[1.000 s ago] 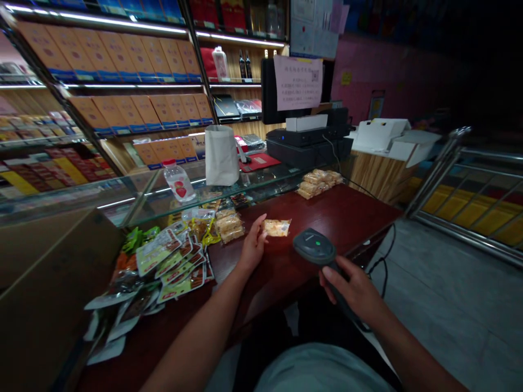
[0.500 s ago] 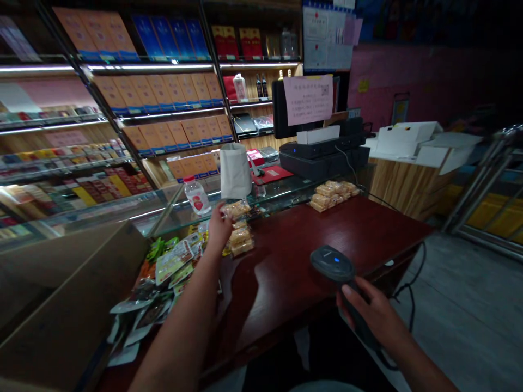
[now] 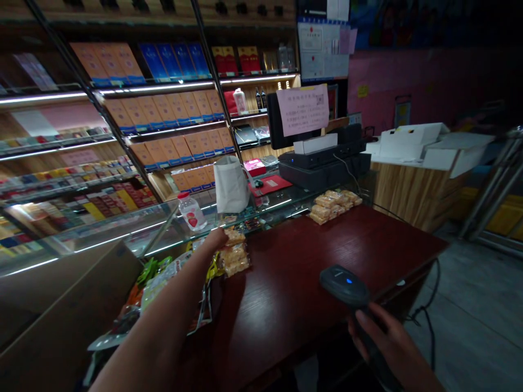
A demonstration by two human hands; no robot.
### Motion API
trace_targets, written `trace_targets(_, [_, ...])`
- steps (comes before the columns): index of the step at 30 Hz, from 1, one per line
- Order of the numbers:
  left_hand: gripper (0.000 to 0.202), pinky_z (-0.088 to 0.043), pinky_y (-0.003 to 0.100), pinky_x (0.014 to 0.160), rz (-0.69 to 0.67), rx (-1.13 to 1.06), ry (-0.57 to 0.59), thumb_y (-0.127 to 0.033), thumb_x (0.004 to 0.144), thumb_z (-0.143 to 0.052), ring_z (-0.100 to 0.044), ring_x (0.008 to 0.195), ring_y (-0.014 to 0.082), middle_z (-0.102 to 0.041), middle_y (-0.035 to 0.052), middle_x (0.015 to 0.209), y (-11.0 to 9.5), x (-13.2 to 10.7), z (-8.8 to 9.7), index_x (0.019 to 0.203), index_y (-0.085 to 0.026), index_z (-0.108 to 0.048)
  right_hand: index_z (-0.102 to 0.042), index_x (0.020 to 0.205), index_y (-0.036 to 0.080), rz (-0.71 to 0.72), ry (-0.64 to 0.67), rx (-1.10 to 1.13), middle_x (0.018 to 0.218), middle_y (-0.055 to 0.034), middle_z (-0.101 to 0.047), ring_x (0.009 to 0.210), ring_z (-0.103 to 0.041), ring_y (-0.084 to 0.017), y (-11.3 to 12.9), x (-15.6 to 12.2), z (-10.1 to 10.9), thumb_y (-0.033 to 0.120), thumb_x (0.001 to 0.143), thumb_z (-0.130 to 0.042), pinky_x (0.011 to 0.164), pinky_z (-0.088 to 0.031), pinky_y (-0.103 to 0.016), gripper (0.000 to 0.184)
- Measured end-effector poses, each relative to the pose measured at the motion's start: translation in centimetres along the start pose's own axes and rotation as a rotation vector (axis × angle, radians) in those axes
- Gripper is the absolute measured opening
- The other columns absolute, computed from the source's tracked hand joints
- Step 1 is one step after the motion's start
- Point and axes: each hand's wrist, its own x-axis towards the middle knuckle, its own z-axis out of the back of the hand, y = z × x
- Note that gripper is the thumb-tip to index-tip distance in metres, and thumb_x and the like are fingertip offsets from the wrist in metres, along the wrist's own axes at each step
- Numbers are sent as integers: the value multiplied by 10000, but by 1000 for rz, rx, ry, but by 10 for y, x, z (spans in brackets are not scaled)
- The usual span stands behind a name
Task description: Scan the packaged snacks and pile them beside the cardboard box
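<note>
In my right hand (image 3: 382, 340) is a dark handheld barcode scanner (image 3: 345, 286) with a small blue light, held over the front edge of the red-brown counter (image 3: 281, 283). My left hand (image 3: 216, 238) reaches forward to a small stack of clear-wrapped, golden snack packs (image 3: 235, 258). It touches or hovers beside the top of that stack, and its fingers are hidden from view. Under and beside my left forearm lies a heap of flat snack bags (image 3: 163, 283), partly covered. A second pile of the same golden packs (image 3: 333, 206) sits at the counter's back right.
An open cardboard box (image 3: 81, 305) stands at the left. Behind are a clear bottle with a red cap (image 3: 191, 212), a white paper bag (image 3: 231, 185) and a monitor (image 3: 273, 120) on a black base. A glass display case (image 3: 163, 239) borders the counter.
My left hand, earlier at a raised golden pack, is now lower at the stack's top with its fingers out of sight. The scanner appears slightly lower and further right; the view has tilted up.
</note>
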Motion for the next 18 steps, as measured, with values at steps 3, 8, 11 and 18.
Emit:
trace_targets(3, [119, -549, 302, 694, 20, 115, 46, -197, 867, -608, -683, 739, 177, -699, 77, 838, -1, -5, 4, 942, -118, -657, -645, 730, 208, -18, 5, 35, 562, 8, -626, 419, -521, -126, -2, 6, 8, 688, 751, -663, 433, -417, -236, 481])
trace_targets(8, [273, -521, 413, 833, -38, 270, -69, -181, 819, -565, -666, 1009, 338, -658, 210, 1082, -15, -20, 16, 1066, -107, -654, -663, 759, 188, -30, 29, 58, 559, 0, -628, 436, -533, -113, -4, 23, 22, 680, 767, -663, 453, -443, -221, 492])
trace_targets(11, [412, -497, 445, 888, -142, 296, -166, -272, 884, -500, -632, 1082, 340, -566, 207, 1252, -39, -23, 15, 1272, -151, -565, -660, 787, 176, -11, 0, 114, 592, -2, -629, 417, -507, -92, 1, 37, 24, 711, 760, -646, 407, -390, -199, 536])
trace_targets(18, [317, -468, 386, 964, -609, -209, -97, -259, 861, -572, -634, 1040, 251, -613, 136, 1157, -125, -12, -56, 1154, -171, -652, -628, 755, 174, 69, 50, 104, 480, 25, -537, 419, -478, -97, 18, 71, 24, 751, 830, -504, 423, -373, -193, 594])
